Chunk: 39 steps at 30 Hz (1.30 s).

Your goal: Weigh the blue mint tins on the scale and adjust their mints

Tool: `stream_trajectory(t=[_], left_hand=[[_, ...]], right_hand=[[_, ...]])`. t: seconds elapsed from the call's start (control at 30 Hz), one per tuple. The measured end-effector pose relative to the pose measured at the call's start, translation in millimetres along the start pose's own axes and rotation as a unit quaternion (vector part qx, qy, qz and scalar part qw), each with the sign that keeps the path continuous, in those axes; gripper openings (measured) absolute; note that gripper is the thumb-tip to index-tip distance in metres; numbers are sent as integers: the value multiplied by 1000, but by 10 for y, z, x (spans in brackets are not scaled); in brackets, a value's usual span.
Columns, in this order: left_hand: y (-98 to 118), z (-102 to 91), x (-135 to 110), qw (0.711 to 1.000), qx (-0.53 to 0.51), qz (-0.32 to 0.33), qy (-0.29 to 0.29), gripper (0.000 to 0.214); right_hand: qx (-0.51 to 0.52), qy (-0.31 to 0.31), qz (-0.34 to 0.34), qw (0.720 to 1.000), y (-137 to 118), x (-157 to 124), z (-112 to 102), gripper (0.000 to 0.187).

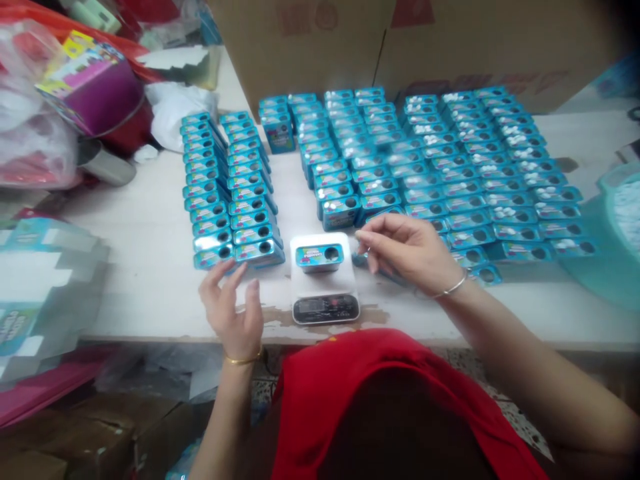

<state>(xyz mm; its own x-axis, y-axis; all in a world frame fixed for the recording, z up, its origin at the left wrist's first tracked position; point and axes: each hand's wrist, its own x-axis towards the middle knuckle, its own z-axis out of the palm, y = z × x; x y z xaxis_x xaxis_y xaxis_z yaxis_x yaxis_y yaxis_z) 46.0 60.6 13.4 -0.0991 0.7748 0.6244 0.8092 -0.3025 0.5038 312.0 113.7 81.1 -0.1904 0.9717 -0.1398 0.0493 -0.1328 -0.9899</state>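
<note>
A small blue tin [319, 256] with a dark round opening in its top stands on a white digital scale [323, 285]. My left hand [234, 312] is open, fingers spread, just in front of the nearest tins of the left rows [213, 257]; it holds nothing. To the right of the scale, my right hand [410, 252] hovers with thumb and forefinger pinched together. Whatever may be between those fingertips is too small and blurred to name. Behind and beside this hand stand many more blue tins [423, 180], several with small white pieces on their tops.
A large cardboard box [310, 47] stands along the back. At the right edge is a translucent green basin [595, 280] with white contents. Flattened blue-and-white cartons [40, 287], a metal cup [107, 162] and a purple box [95, 90] crowd the left side.
</note>
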Motion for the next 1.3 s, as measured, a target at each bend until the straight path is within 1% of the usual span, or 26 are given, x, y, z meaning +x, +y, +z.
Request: stream_trajectory(t=[0.13,0.23,0.43,0.53,0.6,0.7,0.77,0.8,0.87,0.9,0.97,1.0,1.03,1.07,1.1,1.2,1.23,1.27,1.3], left_hand=[[-70,-20,-44,1000,9,-12,1,30],[-80,-13,-51,1000,11,-14,-1,29],[-12,35,-40,1000,9,-9,-6,26],[23,79,-40,1000,-4,-6,-14,26],[41,108,-32,1000,-17,3,-22,26],[87,154,28,998,-38,20,-46,28],[149,200,112,995,-48,41,-79,31],[189,231,165,992,-49,58,-105,36],[280,310,289,978,-35,107,-177,51],[322,354,358,965,-24,138,-222,55],[377,435,516,930,-4,200,-309,49],[382,469,611,915,3,222,-337,41],[368,496,724,908,6,236,-347,35],[335,521,859,910,8,242,-337,32],[282,548,1017,921,8,240,-308,31],[30,694,1619,960,19,211,-181,34],[-72,779,1839,967,36,195,-158,35],[-176,885,2053,969,64,179,-157,37],[-278,1009,2248,965,104,161,-177,38]], right_hand=[[-46,25,-46,998,20,10,31,27],[-75,39,-77,993,16,25,56,29],[-97,30,-102,990,44,82,165,24],[-134,21,-134,982,140,154,252,21],[-177,9,-159,971,197,202,291,20],[-238,26,-207,949,207,223,287,15],[-250,59,-231,938,169,180,247,15],[-249,71,-236,937,146,139,221,16],[-241,71,-229,941,117,20,166,19],[-237,61,-220,944,117,-52,139,19],[-231,27,-198,952,153,-211,86,19],[-231,9,-186,955,186,-289,59,19],[-232,-5,-175,957,225,-362,32,20],[-235,-12,-164,958,267,-427,4,21],[-239,-8,-155,958,308,-482,-25,23],[-245,43,-135,959,404,-578,-116,25],[-242,63,-131,959,425,-590,-147,26],[-239,81,-131,959,442,-595,-180,27],[-237,94,-130,958,458,-595,-214,28]])
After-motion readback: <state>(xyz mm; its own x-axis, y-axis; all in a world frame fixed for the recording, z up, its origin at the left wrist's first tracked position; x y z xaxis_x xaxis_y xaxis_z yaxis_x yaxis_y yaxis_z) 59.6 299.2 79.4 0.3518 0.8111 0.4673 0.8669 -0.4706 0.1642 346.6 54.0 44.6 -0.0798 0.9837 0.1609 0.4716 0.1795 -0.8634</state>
